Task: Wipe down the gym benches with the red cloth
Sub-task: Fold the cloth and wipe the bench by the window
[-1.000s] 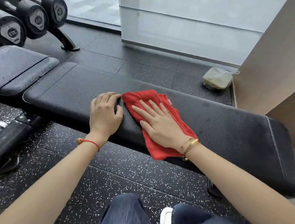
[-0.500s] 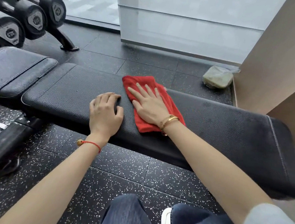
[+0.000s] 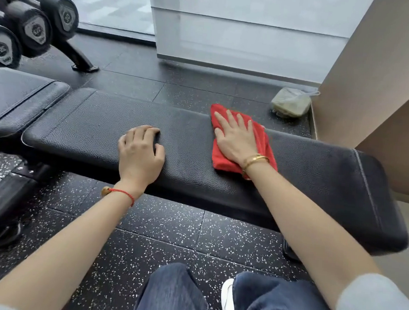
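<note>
Right hand [image 3: 236, 137], fingers [image 3: 228, 118] spread, presses the red cloth [image 3: 225, 160] flat on the bench [image 3: 319, 168]; left hand [image 3: 140, 153] rests nearby, fingers curled.

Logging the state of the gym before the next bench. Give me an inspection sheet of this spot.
Surface: black padded bench, long pad flat, a second pad butting its left end.
Job's things: red cloth lies flat on the bench, reaching its far edge.
Clutter: a clear bag with something pale green inside, on the floor by the wall.
Hands: right hand presses flat on the cloth; left hand rests on the bench with fingers curled, holding nothing.
Cables: nothing seen.
Surroundings: dumbbells on a rack at left, speckled rubber floor, frosted glass panel behind.
</note>
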Tool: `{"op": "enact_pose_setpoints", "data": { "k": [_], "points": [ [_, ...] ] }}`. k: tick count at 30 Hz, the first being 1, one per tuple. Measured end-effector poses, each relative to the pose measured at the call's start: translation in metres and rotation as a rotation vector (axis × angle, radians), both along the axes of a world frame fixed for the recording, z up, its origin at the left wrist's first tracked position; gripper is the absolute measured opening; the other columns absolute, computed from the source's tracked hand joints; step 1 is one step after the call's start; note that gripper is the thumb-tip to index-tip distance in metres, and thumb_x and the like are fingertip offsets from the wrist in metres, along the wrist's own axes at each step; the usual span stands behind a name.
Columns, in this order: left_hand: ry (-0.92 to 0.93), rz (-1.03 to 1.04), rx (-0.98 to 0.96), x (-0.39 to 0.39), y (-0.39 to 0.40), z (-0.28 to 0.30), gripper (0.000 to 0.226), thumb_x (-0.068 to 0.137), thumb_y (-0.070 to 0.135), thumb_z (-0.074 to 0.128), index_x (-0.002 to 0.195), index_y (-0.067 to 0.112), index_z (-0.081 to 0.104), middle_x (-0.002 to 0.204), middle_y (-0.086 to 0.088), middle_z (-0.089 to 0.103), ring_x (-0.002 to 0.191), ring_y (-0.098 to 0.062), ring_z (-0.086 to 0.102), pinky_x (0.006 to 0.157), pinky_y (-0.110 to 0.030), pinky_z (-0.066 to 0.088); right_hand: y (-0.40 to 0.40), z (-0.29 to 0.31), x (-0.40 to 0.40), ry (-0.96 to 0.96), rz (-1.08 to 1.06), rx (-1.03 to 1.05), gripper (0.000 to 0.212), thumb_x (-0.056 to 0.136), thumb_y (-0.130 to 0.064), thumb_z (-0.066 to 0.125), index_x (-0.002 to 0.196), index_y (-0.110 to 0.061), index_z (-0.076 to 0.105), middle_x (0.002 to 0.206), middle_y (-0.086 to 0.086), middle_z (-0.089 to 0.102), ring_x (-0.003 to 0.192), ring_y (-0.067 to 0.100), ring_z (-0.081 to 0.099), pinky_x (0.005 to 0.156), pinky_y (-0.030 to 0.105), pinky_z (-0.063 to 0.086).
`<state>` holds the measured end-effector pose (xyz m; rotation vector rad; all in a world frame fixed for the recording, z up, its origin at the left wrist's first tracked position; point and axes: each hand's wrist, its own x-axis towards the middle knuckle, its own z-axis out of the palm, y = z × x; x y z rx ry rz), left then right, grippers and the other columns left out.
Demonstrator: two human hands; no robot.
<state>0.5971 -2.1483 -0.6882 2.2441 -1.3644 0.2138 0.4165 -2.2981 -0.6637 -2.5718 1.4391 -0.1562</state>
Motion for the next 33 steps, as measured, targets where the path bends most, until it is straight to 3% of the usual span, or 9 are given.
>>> {"op": "enact_pose_setpoints", "data": {
  "k": [4,9,15,19,23,27,33],
  "points": [
    [-0.004,0.001,0.021,-0.002,0.001,0.002,0.047,0.085,0.028,0.039,0.125,0.013,0.059,0.133,-0.007,0.056,0.127,-0.029,0.045,0.110,-0.047,0.030,0.047,-0.002,0.016,-0.022,0.213,-0.033,0.053,0.102,-0.042,0.029,0.153,-0.039,0.017,0.164,-0.005,0.009,0.151,0.023,0.007,0.121,0.047,-0.002],
    [-0.064,-0.014,0.086,-0.004,-0.001,0.002,0.039,0.095,0.023,0.042,0.129,0.009,0.057,0.136,-0.010,0.054,0.130,-0.030,0.043,0.113,-0.048,0.027,0.088,-0.007,-0.046,-0.048,0.349,-0.061,0.052,0.102,-0.043,0.030,0.152,-0.043,0.016,0.163,-0.010,0.012,0.151,0.018,0.008,0.122,0.045,0.001],
    [-0.009,-0.184,0.035,-0.044,-0.010,0.010,0.033,0.095,0.021,0.047,0.123,0.012,0.061,0.132,-0.007,0.057,0.128,-0.026,0.047,0.109,-0.043,0.032,0.054,-0.012,-0.134,-0.059,-0.011,-0.035,0.052,0.102,-0.040,0.032,0.152,-0.043,0.019,0.163,-0.007,0.013,0.151,0.019,0.009,0.122,0.043,0.001],
    [0.004,-0.297,0.021,-0.092,-0.022,0.014,0.035,0.093,0.021,0.050,0.125,0.015,0.060,0.132,-0.003,0.057,0.128,-0.023,0.046,0.111,-0.041,0.032,0.014,-0.004,-0.127,-0.006,-0.235,-0.006,0.053,0.102,-0.039,0.028,0.154,-0.037,0.015,0.164,-0.002,0.007,0.151,0.023,0.005,0.122,0.046,-0.002],
    [0.028,-0.330,0.051,-0.134,-0.037,0.013,0.037,0.093,0.025,0.048,0.128,0.018,0.058,0.135,-0.001,0.054,0.131,-0.022,0.044,0.113,-0.043,0.029,0.029,-0.001,-0.101,-0.007,-0.083,-0.001,0.053,0.103,-0.038,0.028,0.154,-0.038,0.013,0.164,-0.003,0.006,0.151,0.023,0.004,0.122,0.046,-0.002],
    [0.019,-0.326,0.052,-0.152,-0.042,0.007,0.035,0.091,0.027,0.046,0.124,0.019,0.056,0.133,0.000,0.055,0.129,-0.022,0.045,0.112,-0.043,0.029,0.069,-0.006,-0.126,-0.033,0.089,-0.051,0.053,0.102,-0.038,0.034,0.153,-0.040,0.017,0.163,-0.007,0.012,0.151,0.020,0.009,0.122,0.044,0.002],
    [-0.006,-0.342,0.040,-0.151,-0.040,-0.002,0.037,0.091,0.026,0.048,0.126,0.016,0.056,0.135,-0.003,0.054,0.130,-0.025,0.044,0.114,-0.045,0.028,0.067,-0.014,-0.214,-0.068,-0.132,-0.043,0.052,0.102,-0.039,0.033,0.151,-0.045,0.018,0.162,-0.010,0.014,0.150,0.017,0.009,0.122,0.041,0.001]
  ]
}}
